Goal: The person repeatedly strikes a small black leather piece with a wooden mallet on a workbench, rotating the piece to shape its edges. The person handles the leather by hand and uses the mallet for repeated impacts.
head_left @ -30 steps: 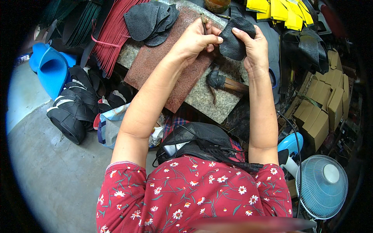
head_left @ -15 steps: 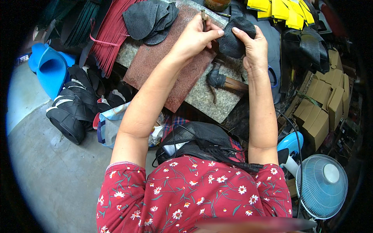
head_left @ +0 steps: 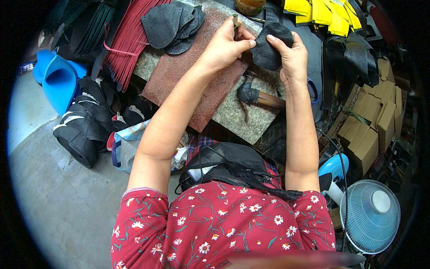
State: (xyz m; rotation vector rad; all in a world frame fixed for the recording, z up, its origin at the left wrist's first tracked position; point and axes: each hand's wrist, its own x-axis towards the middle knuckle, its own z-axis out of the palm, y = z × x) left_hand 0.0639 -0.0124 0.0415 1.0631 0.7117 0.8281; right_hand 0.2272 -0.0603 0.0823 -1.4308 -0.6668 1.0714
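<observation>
My right hand pinches a rounded black leather piece between thumb and fingers, above the work surface. A short brownish metal rod stands up out of my left hand, whose fingers are closed around it; its lower end is hidden. The left thumb and fingertips come right up to the leather's left edge; whether they grip it I cannot tell. Farther left, several matching black leather pieces lie overlapped on a reddish board. A hammer with a wooden handle rests on the speckled stone slab.
Bundled red strips lie at the far left, yellow pieces at the far right. Black shoes and blue sheets are on the left. Cardboard boxes and a fan stand on the right.
The leather piece has tipped and shifted slightly nearer to me in my right hand. My left hand has hardly moved and still holds the rod.
</observation>
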